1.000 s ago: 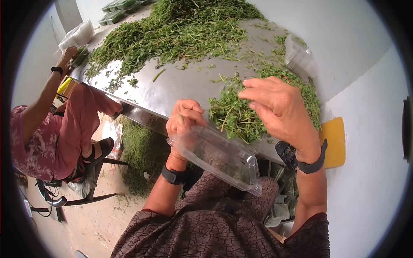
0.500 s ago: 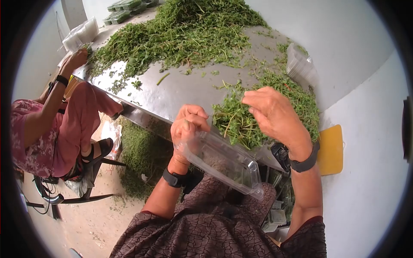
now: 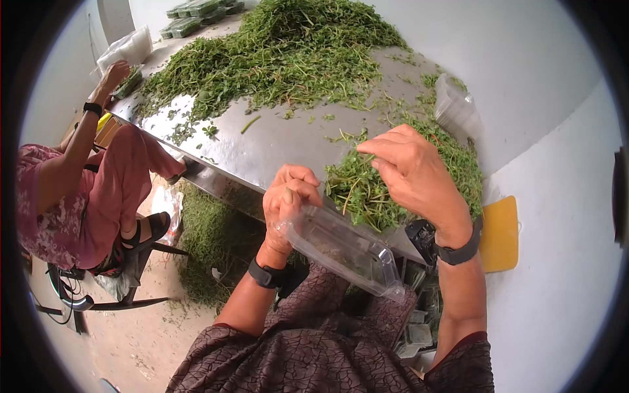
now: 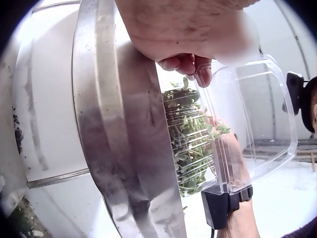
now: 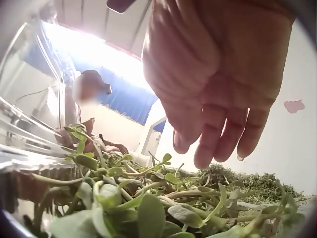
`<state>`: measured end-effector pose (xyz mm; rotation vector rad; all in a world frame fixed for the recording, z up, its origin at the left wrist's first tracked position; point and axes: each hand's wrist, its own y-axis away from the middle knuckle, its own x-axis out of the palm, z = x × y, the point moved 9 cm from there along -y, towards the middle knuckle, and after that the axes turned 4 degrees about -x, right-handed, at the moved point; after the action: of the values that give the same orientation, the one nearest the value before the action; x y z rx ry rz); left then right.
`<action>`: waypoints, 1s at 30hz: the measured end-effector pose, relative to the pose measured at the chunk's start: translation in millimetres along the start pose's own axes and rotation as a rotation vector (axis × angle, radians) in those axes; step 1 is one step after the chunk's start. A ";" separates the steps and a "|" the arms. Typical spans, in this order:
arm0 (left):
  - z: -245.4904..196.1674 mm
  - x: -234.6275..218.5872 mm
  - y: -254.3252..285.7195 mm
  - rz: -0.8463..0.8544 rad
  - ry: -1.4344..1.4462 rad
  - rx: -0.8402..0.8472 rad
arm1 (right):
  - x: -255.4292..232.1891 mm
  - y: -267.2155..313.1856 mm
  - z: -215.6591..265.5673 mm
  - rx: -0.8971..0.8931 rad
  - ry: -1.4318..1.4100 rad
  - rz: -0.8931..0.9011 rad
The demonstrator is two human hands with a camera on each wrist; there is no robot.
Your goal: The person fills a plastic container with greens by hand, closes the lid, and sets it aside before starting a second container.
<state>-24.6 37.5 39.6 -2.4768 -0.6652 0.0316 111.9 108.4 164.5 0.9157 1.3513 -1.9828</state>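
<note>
In the head view my left hand (image 3: 288, 203) grips the clear plastic lid (image 3: 341, 252) of a hinged container, which tilts over my lap. Green sprigs (image 3: 360, 196) fill the other half at the table's edge; the left wrist view shows these greens (image 4: 188, 144) behind clear ribbed plastic, beside the raised lid (image 4: 252, 119). My right hand (image 3: 409, 173) hovers just above the sprigs, fingers loosely bent. Seen in the right wrist view, the right hand (image 5: 218, 89) has its fingers pointing down over the leaves (image 5: 148, 208), with nothing visible between them.
A big heap of greens (image 3: 295, 59) covers the back of the metal table (image 3: 282, 141). Stacked clear containers (image 3: 455, 108) stand at right, filled packs (image 3: 196, 10) at back left. A seated person (image 3: 59, 196) works at left. A yellow board (image 3: 499, 234) leans by the wall.
My right hand has shifted a little up and left above the sprigs since half a second ago. The left hand keeps its grip on the lid. The other person's hand has risen.
</note>
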 end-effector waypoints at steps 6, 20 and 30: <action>-2.6 -0.5 -0.9 0.000 0.006 0.010 | 13.3 0.5 -13.8 -0.062 0.311 0.074; 4.6 0.1 -0.4 0.034 0.025 -0.014 | 12.7 2.0 -43.6 0.198 0.223 0.210; 0.0 0.1 -1.0 0.012 -0.031 0.012 | 10.6 6.6 -0.3 0.030 0.312 0.089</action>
<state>-24.9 38.2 40.2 -2.4732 -0.6617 0.0791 110.6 105.7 152.3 1.3188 1.4206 -1.8520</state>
